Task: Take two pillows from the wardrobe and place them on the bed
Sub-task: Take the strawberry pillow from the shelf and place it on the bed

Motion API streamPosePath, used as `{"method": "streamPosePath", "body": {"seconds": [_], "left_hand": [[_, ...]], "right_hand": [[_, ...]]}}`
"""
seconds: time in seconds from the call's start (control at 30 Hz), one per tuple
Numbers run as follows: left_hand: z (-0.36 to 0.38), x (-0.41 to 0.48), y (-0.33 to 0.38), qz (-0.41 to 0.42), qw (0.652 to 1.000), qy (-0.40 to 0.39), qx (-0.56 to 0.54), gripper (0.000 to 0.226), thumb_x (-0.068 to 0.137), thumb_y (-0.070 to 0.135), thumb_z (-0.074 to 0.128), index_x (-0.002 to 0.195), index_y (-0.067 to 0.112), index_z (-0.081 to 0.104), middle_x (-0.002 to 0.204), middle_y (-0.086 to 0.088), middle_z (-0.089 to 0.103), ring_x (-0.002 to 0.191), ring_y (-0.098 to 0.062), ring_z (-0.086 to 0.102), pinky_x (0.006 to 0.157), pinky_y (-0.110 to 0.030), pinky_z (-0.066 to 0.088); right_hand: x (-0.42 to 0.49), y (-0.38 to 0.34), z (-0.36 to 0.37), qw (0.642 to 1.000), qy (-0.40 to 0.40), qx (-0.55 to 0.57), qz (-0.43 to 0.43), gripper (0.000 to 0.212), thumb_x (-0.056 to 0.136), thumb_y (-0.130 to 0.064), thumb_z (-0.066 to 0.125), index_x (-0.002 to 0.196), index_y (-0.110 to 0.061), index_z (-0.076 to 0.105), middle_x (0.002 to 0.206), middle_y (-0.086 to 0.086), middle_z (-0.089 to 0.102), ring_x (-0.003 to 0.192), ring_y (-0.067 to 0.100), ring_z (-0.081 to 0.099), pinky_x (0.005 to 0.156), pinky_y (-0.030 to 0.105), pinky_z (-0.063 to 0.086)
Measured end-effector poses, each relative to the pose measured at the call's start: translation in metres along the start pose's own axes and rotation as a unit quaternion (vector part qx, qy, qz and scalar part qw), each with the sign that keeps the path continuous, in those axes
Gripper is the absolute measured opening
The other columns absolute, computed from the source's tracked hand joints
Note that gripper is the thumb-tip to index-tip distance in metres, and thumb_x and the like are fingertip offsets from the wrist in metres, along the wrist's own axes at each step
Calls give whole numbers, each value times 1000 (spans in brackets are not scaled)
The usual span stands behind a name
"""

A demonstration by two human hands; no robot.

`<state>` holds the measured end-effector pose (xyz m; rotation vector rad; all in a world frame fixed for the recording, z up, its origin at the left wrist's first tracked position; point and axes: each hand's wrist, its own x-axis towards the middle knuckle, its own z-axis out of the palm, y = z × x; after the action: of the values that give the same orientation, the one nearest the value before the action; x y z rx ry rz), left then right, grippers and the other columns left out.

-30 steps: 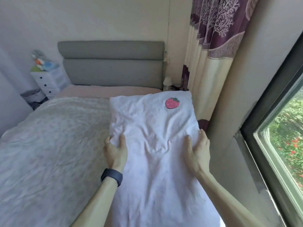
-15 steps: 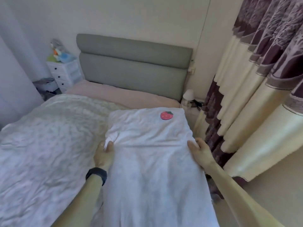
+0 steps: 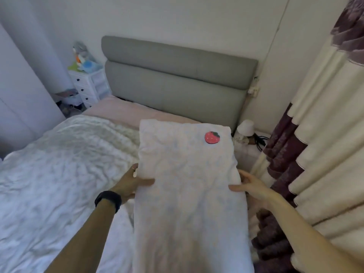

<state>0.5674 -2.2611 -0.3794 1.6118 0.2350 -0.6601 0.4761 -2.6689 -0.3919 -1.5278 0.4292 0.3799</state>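
Observation:
A long white pillow (image 3: 187, 184) with a red strawberry patch (image 3: 212, 137) near its far right corner is held out over the right side of the bed (image 3: 59, 174). My left hand (image 3: 131, 182), with a black watch on the wrist, grips the pillow's left edge with the thumb on top. On the other side, my right hand (image 3: 249, 184) holds the pillow's right edge the same way. The pillow's far end points at the grey padded headboard (image 3: 177, 79). Only one pillow is in view. No wardrobe shows.
A crumpled white duvet covers the bed, with a pink sheet (image 3: 126, 111) bare near the headboard. A white drawer unit (image 3: 89, 85) with toys stands at the back left. A small white lamp (image 3: 246, 128) sits right of the bed. Purple and cream curtains (image 3: 325, 134) hang close on the right.
I have moved closer to the headboard and turned left, so the window has left the view. Both hands have shifted from lying on top of the pillow to gripping its side edges.

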Motion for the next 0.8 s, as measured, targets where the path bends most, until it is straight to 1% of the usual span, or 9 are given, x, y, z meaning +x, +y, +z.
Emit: {"method": "streamPosePath", "body": {"seconds": [0.07,0.13,0.2,0.33,0.5,0.6,0.67,0.73,0.8], "left_hand": [[10,28,16,26,998,49,-1,72,77,10,85,136,29,48,127,-8,64,103,-29,67,73,-43,59],[19,53,36,30,997,72,-17,81,66,17,92,134,28,50,125,-7,65,103,-28,66,70,-41,58],[28,80,59,34,996,77,-25,85,63,17,93,136,28,51,124,-5,66,103,-27,66,68,-39,58],[43,136,99,30,994,99,-35,77,69,12,90,134,28,53,124,-4,66,106,-29,67,72,-43,59],[61,196,132,3,994,100,-40,72,73,10,87,134,28,52,121,-4,68,104,-30,68,75,-48,60],[79,230,157,-1,996,83,-38,74,73,13,87,135,31,50,120,-2,69,104,-29,69,76,-50,61],[80,255,171,2,996,76,-49,78,73,12,87,138,31,48,120,-3,69,105,-29,68,76,-51,61],[72,279,183,3,995,79,-63,85,73,6,86,141,32,45,120,-6,71,107,-30,68,78,-52,61],[62,304,194,-5,995,78,-66,92,72,0,85,145,34,41,117,-6,73,106,-30,69,76,-51,61]], "right_hand": [[34,-10,-24,1000,21,-14,-8,99,48,-26,100,137,-18,59,117,2,75,101,21,74,73,30,60],[66,-28,-45,999,33,4,-19,79,65,-12,91,137,-19,60,115,3,75,97,20,74,69,28,60],[98,-51,-66,999,40,27,-16,69,72,-7,87,135,-21,61,113,2,75,96,20,74,71,33,61],[161,-102,-104,999,12,37,-2,80,69,-7,88,140,-25,57,126,2,70,111,29,69,93,52,56],[222,-149,-141,999,-19,-9,25,75,79,-1,80,143,-28,51,127,3,68,110,29,67,81,47,60],[262,-171,-164,999,-14,-27,37,79,74,-8,85,143,-29,53,123,1,70,112,30,66,79,44,59],[295,-191,-169,998,-16,-45,30,89,55,-23,96,135,-33,59,120,-1,72,110,29,68,82,48,60],[335,-210,-169,997,-22,-70,21,95,35,-36,101,124,-39,65,116,-6,75,106,24,70,74,43,61],[371,-230,-166,996,-24,-88,16,89,50,-29,97,131,-36,61,120,-4,73,106,23,69,66,38,60]]}}
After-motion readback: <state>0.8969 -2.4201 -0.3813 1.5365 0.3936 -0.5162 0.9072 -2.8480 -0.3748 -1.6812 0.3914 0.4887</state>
